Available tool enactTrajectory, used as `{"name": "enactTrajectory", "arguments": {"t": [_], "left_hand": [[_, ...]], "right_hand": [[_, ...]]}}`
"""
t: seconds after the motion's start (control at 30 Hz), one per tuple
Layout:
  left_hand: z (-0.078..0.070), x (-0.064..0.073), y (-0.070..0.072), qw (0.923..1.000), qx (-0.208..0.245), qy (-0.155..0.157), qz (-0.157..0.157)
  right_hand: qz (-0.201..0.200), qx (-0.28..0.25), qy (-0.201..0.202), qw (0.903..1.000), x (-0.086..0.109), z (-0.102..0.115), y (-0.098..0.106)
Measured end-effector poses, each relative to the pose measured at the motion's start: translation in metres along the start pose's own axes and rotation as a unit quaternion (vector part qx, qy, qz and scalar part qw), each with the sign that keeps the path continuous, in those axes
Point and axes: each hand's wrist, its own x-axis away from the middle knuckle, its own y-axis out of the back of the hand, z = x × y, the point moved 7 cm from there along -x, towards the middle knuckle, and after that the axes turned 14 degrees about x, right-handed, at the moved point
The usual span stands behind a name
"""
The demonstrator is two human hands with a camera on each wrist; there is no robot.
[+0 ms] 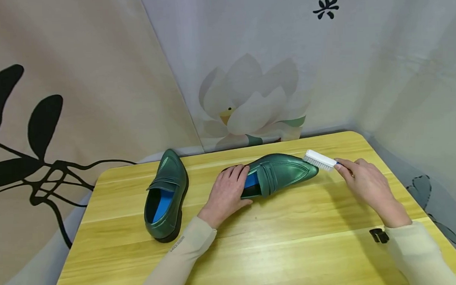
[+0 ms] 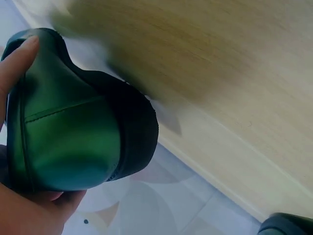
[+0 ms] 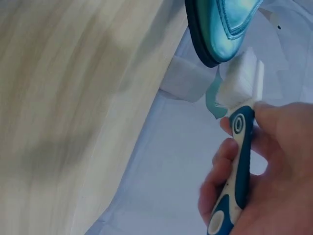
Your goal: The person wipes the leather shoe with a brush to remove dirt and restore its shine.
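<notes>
A green pointed loafer [image 1: 287, 172] with a blue insole lies over the table, toe to the right. My left hand [image 1: 227, 188] grips it round the heel. In the left wrist view the thumb lies on one side of the loafer's heel [image 2: 73, 142] and fingers curl at the other. My right hand [image 1: 367, 186] holds a scrubbing brush [image 1: 320, 159] by its blue and white handle [image 3: 239, 161]. The brush's white bristles [image 3: 237, 83] are right at the loafer's toe [image 3: 227, 34]. The matching loafer [image 1: 169, 199] stands at the left, toe toward the back.
The wooden table [image 1: 277, 250] has a back edge close to a printed cloth [image 1: 255, 66] with a lotus and dark leaves. A small black clip-like object [image 1: 379, 235] shows beside the right cuff.
</notes>
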Motion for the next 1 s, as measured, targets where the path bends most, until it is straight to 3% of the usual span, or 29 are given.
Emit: {"name": "enactTrajectory", "arguments": {"t": [0.2,0.47,0.57,0.67,0.87,1.0], "left_hand": [[0.000,0.004,0.002,1.0000,-0.001,-0.008,0.003],[-0.005,0.008,-0.001,0.9999,0.007,-0.013,-0.008],[-0.007,0.008,-0.003,0.9998,0.004,-0.012,-0.013],[-0.007,0.008,-0.004,0.9998,0.003,-0.009,-0.016],[-0.006,0.010,-0.005,0.9995,0.011,-0.013,-0.027],[-0.007,0.010,-0.005,0.9993,0.016,-0.013,-0.032]], "right_hand": [[-0.013,0.005,0.015,0.9998,-0.013,0.017,-0.001],[-0.060,0.026,0.067,0.9956,-0.045,0.079,0.005],[-0.068,0.025,0.073,0.9947,-0.049,0.089,0.005],[-0.046,0.009,0.057,0.9973,-0.045,0.073,0.001],[0.015,-0.006,0.025,0.9996,-0.020,0.011,-0.009],[0.026,-0.005,0.022,0.9994,-0.013,-0.004,-0.010]]}}
